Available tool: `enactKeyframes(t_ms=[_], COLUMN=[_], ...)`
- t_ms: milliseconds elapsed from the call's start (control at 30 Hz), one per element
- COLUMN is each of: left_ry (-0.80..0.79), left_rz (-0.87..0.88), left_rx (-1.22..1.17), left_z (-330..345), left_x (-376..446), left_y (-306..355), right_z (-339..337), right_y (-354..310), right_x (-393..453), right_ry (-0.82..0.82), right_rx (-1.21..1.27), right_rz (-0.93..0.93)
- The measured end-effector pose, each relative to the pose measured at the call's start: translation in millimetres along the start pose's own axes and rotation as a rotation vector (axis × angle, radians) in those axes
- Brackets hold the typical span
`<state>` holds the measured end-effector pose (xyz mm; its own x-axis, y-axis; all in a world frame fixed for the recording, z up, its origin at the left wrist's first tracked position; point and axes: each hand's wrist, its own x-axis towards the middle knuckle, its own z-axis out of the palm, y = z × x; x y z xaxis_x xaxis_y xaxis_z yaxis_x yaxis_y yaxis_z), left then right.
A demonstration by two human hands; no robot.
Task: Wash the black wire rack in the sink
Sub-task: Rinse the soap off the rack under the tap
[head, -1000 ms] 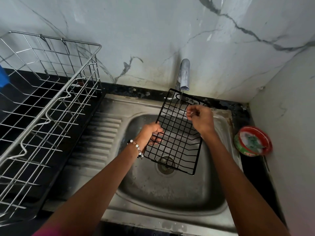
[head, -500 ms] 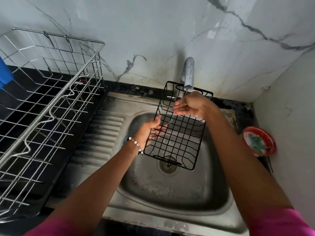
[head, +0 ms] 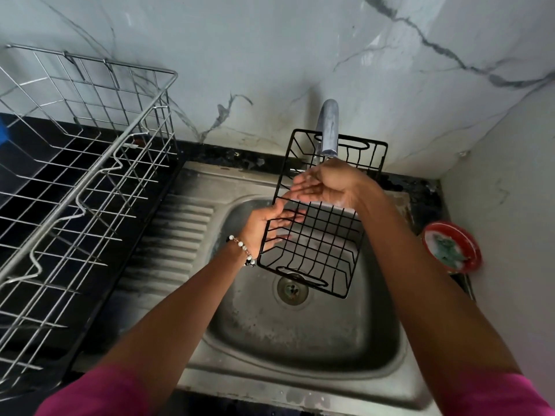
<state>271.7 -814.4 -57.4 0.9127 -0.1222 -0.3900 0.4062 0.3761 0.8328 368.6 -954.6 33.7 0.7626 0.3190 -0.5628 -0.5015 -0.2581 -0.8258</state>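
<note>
Gripping the black wire rack (head: 318,235), left hand (head: 264,226) tilts its grid over the steel sink (head: 300,334); right hand (head: 327,184) flat, fingers straight.

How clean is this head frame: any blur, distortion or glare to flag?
Head view: wide-angle bending bows the drying rack at left; the right hand under the tap is slightly smeared; the black rack stays sharp; soft sheen on the sink, no harsh glare.

I see a home kitchen: a steel sink (head: 180,223) with ribbed drainboard, a tap (head: 329,127) on a marble-pattern wall (head: 270,55), and a wire dish drainer (head: 84,175) on the dark counter (head: 210,153).
</note>
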Motion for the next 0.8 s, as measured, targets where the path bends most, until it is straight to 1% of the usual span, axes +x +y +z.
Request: enactKeyframes(t_ms=[33,100,133,200,233,333,433,467,500,533,633,733,800], left_ry=[0.003,-0.017,-0.023,-0.007,0.007,0.032,0.076,0.081,0.079,0.085,0.125,0.146,0.172], left_rz=[0.001,0.005,0.009,0.014,0.02,0.065,0.074,0.077,0.079,0.075,0.054,-0.019,-0.068], left_rx=[0.007,0.038,0.063,0.103,0.117,0.124,0.14,0.147,0.151,0.149,0.138,0.153,0.157], left_z=[1,2,3,4,4,4,2,3,5,6,8,12,15], left_x=[0,-1,-2,-4,-5,-7,-9,-11,-12,-13,-14,-15,-14], left_y=[1,1,2,5,5,7,10,12,12,13,16,19,21], right_z=[2,3,3,3,3,-2,-2,-2,-2,-3,-2,-5,-5], right_y=[1,1,0,-1,-2,-4,-2,-1,-1,-1,5,10,11], right_x=[-1,-1,-1,-5,-6,-8,-13,-15,-15,-16,-17,-14,-14], right_ry=[-0.023,0.05,0.045,-0.076,-0.097,0.031,-0.107,-0.092,-0.043,-0.017,-0.099,0.021,-0.013], right_rx=[0.006,-0.037,-0.058,-0.033,-0.019,-0.127,-0.133,-0.152,-0.19,-0.222,-0.21,-0.256,-0.18], right_rz=[0.018,0.009,0.009,0.027,0.035,-0.012,-0.001,-0.009,-0.028,-0.046,-0.019,-0.028,-0.014])
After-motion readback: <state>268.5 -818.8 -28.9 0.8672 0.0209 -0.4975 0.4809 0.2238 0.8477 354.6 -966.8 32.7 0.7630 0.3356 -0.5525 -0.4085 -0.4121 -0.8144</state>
